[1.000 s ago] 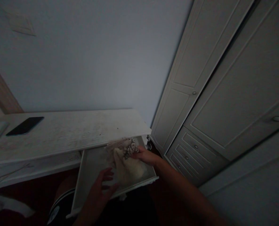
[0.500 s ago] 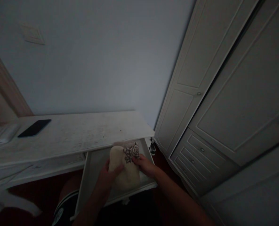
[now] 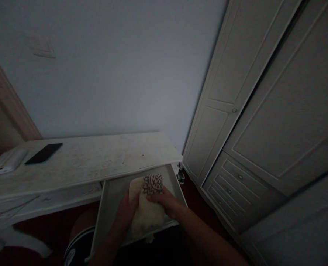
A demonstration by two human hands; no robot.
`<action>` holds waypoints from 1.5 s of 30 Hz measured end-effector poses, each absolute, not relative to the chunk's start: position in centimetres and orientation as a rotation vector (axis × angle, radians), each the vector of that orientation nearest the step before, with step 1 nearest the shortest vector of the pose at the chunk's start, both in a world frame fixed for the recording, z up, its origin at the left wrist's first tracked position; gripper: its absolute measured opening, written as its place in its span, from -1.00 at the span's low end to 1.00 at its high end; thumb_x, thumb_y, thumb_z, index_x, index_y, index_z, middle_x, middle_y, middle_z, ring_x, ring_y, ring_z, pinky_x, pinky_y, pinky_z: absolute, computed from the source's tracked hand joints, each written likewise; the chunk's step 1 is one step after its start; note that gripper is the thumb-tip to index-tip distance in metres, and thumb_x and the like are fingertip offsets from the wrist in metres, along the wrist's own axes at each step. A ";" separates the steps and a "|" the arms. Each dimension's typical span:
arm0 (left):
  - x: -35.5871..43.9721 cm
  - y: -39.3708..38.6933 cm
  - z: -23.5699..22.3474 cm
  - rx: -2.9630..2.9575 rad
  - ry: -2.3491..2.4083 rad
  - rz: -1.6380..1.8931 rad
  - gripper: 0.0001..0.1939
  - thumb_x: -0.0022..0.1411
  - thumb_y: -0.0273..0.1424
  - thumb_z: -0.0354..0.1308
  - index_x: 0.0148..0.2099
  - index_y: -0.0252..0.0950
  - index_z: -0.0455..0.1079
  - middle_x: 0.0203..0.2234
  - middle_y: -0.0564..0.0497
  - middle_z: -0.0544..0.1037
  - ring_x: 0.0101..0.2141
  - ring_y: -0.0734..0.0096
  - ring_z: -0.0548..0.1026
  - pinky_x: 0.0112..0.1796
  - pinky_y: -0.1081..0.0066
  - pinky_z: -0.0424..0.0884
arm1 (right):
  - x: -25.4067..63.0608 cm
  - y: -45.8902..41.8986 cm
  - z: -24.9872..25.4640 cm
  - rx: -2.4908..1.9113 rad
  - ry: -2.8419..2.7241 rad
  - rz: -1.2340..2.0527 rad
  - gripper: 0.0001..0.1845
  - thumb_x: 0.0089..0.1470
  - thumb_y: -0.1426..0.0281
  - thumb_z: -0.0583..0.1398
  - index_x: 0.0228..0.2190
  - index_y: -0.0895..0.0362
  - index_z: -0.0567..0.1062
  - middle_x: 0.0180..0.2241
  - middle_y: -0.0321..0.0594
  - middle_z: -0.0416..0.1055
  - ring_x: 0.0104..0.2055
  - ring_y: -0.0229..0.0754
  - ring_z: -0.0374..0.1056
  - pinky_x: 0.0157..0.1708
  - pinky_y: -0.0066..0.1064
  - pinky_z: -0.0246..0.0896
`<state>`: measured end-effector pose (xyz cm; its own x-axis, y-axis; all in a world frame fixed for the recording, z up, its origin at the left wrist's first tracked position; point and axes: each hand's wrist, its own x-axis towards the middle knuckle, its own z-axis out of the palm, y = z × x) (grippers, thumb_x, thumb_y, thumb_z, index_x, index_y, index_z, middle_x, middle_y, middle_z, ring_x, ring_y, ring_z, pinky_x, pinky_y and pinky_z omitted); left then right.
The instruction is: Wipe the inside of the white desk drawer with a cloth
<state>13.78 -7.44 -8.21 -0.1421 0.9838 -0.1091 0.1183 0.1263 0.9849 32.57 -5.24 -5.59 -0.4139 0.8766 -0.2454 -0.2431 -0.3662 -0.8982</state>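
Both my hands hold a cream folded cloth [image 3: 148,213] over a pulled-out white drawer [image 3: 112,197]. A dark floral or scroll pattern covers its upper right part. My left hand [image 3: 127,208] grips the cloth's left side, thumb lying across the front. On the right edge, just below the pattern, my right hand [image 3: 165,201] is closed with its thumb on the front; its other fingers are hidden behind the cloth. The light is dim, so I cannot tell whether the cloth is a towel or a pouch.
The worn white desk [image 3: 97,153] carries a dark phone [image 3: 44,153] and a white object [image 3: 7,162] at the left. To the right stands a white wardrobe [image 3: 216,122] with small drawers [image 3: 234,184]. My knee is left of the open drawer.
The patterned part now shows larger and lies further down over the front, and the pale strip behind the top edge no longer shows. My right hand has shifted slightly lower.
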 end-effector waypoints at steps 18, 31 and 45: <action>3.9 -15.0 -15.3 1.535 2.010 1.161 -0.43 0.42 -0.13 -0.16 0.39 -0.12 0.19 0.01 -0.12 0.60 0.02 0.01 0.57 0.09 -0.05 0.45 | 35.8 0.1 -10.7 -1.591 -2.635 0.316 -0.03 0.10 -0.16 0.26 0.41 -0.29 0.04 0.51 -0.05 -0.28 0.49 0.41 -0.32 0.29 0.38 -0.17; 3.8 -15.4 -15.0 1.556 2.014 1.132 -0.46 0.43 -0.15 -0.17 0.34 -0.18 0.26 0.05 -0.16 0.61 -0.04 0.07 0.62 -0.05 0.08 0.54 | 21.1 1.3 -11.1 -1.585 -2.387 0.220 -0.13 0.19 -0.10 0.19 0.40 -0.14 0.08 0.43 0.05 -0.04 0.42 0.39 -0.09 0.19 0.25 0.12; 4.6 -14.9 -14.7 1.446 2.095 1.207 -0.47 0.44 -0.13 -0.19 0.25 -0.22 0.36 0.08 -0.15 0.60 0.07 0.08 0.57 0.07 0.13 0.47 | 20.8 -1.3 -10.1 -0.570 -2.991 0.622 -0.44 0.06 0.25 0.37 0.10 0.04 0.50 0.12 -0.11 0.43 0.15 -0.01 0.37 0.11 -0.24 0.28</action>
<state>4.64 -14.89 -14.74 -0.4350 0.8799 0.1911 0.6068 0.1296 0.7842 20.78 -1.28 -10.12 -0.9323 0.3594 -0.0411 0.3460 0.8527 -0.3914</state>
